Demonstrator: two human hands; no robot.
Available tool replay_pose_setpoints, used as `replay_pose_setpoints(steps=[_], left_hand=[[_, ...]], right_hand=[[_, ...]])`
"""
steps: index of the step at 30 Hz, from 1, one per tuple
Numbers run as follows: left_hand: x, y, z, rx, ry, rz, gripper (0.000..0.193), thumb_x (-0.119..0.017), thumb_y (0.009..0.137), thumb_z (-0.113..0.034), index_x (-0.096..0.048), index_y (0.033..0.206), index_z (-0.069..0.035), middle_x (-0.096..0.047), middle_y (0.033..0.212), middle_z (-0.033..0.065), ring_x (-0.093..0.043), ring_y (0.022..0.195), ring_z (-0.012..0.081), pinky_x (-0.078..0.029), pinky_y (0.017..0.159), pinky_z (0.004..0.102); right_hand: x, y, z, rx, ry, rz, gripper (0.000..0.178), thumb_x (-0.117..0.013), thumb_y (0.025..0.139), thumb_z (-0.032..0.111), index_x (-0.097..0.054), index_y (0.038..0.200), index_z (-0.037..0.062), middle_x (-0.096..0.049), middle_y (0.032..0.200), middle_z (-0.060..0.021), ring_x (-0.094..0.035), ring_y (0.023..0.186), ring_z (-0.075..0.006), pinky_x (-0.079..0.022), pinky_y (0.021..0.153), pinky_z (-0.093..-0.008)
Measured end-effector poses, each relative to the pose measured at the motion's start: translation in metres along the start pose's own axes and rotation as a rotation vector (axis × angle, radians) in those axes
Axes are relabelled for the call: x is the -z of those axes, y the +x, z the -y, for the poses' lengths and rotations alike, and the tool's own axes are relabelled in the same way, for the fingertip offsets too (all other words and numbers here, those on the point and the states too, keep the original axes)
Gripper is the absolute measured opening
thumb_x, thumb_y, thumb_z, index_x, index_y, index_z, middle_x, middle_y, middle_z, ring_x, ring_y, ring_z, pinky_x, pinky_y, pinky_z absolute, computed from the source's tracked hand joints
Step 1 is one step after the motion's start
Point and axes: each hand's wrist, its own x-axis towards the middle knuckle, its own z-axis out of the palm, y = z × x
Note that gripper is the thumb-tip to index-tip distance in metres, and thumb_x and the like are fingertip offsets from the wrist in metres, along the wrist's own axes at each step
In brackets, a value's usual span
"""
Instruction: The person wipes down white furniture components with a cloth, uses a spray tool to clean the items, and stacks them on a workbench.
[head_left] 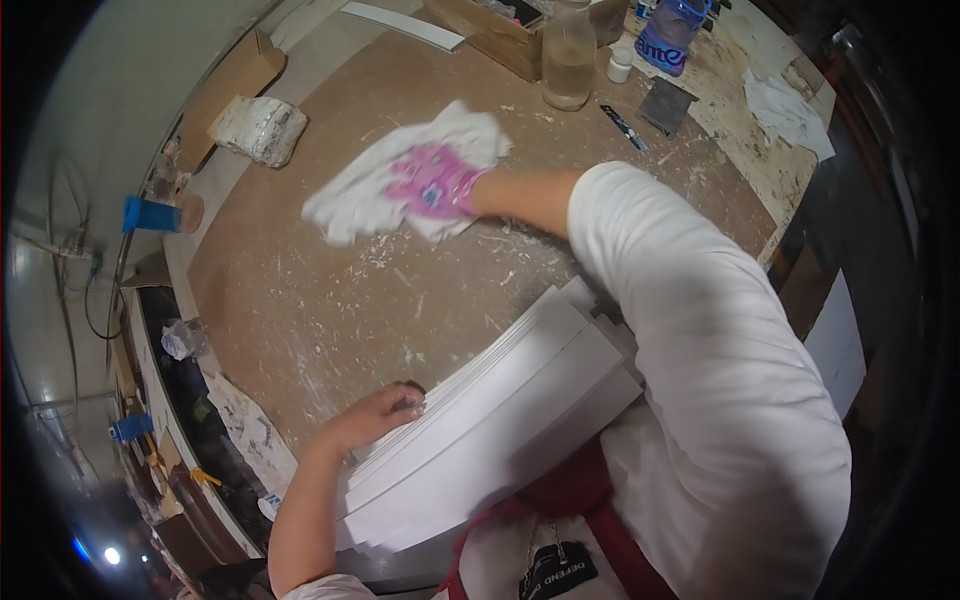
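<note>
White cloth [352, 195], long axis lower left to upper right

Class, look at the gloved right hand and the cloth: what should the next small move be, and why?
Probably, the right hand should draw the white cloth a little toward the stack of white strips: pale flecks mark the brown tabletop between them, and the left hand, at the stack's edge, is well apart from the cloth.
</note>
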Motion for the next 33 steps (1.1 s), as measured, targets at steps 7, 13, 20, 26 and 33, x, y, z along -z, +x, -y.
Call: replay_pose_setpoints(steps=[7,13,20,26,33], left_hand=[[0.002,0.009,0.006,0.024,-0.075,0.003,0.03,-0.056,0.09,-0.032,-0.056,0.105,-0.006,-0.057,0.096,0.0059,-0.051,0.093,0.017,-0.041,0.086,0.0301],[0.006,0.011,0.003,-0.041,0.028,0.035,0.035,-0.051,0.093,-0.032,-0.056,0.114,-0.004,-0.061,0.11,0.008,-0.053,0.102,0.0163,-0.041,0.091,0.0308],[0.026,0.016,-0.012,0.059,0.238,0.018,0.046,-0.056,0.09,-0.026,-0.05,0.128,-0.001,-0.056,0.126,0.0141,-0.051,0.116,0.0228,-0.038,0.099,0.0336],[0.032,0.005,-0.108,-0.422,0.125,-0.513,0.027,-0.053,0.092,-0.018,-0.059,0.113,-0.002,-0.062,0.108,0.0078,-0.057,0.102,0.0169,-0.044,0.087,0.0281],[-0.04,0.024,-0.254,-0.726,-0.021,-0.37,0.07,-0.061,0.087,-0.033,-0.028,0.142,-0.005,-0.039,0.14,0.0189,-0.044,0.124,0.03,-0.041,0.099,0.0358]], right_hand=[[0.046,-0.19,-0.024,-0.519,-0.092,0.056,0.045,-0.046,0.091,0.037,-0.046,0.133,0.0223,-0.038,0.141,-0.0098,-0.034,0.13,-0.0332,-0.034,0.101,-0.0542],[0.067,-0.482,-0.014,-0.78,-0.056,-0.042,0.041,-0.05,0.085,0.012,-0.052,0.126,0.0089,-0.05,0.128,-0.0175,-0.042,0.123,-0.0319,-0.032,0.105,-0.0375],[0.066,-0.715,0.047,-1.478,1.075,-0.576,0.016,-0.059,0.085,0.016,-0.065,0.095,0.0051,-0.064,0.087,-0.0024,-0.06,0.082,-0.0148,-0.048,0.077,-0.0287],[0.137,-0.641,0.061,-1.32,0.752,-0.691,0.022,-0.056,0.09,0.018,-0.061,0.106,0.0049,-0.063,0.093,-0.0029,-0.059,0.084,-0.0111,-0.049,0.078,-0.028],[0.179,-0.417,0.037,-0.455,0.008,-0.743,0.05,-0.056,0.07,0.001,-0.057,0.12,0.005,-0.05,0.129,-0.0204,-0.047,0.121,-0.0361,-0.036,0.103,-0.0388]])
